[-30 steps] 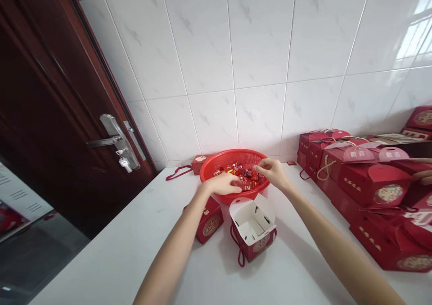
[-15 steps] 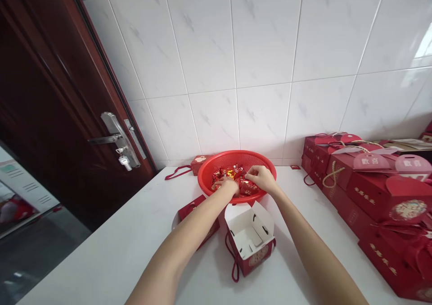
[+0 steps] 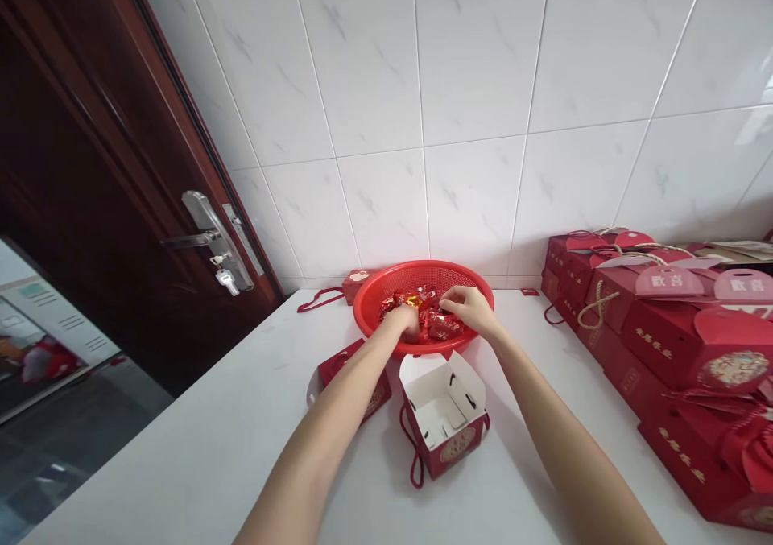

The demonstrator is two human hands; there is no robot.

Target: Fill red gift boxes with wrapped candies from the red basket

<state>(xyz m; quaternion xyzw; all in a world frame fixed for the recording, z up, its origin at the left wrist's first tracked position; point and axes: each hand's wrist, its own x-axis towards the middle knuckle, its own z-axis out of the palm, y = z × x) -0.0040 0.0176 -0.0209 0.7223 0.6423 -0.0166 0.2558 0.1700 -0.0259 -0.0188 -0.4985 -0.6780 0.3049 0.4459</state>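
Centre: 1 basket (image 3: 368,319), 2 hands (image 3: 474,310), 2 partly hidden boxes (image 3: 336,361), wrapped pieces (image 3: 445,326) too jumbled to count. Lower centre: 1 open box (image 3: 447,416). Left: 1 door (image 3: 97,142), 1 door handle (image 3: 199,240). Right: stacked boxes (image 3: 670,336), count unclear.

I see a plain red basket (image 3: 369,310), white box interior (image 3: 444,404), grey-veined white tiles (image 3: 477,191), dark red-brown door (image 3: 114,150).

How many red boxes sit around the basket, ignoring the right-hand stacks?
3: the small box at the basket's back left, the partly hidden box under the left forearm, the open box in front. Others may be hidden.
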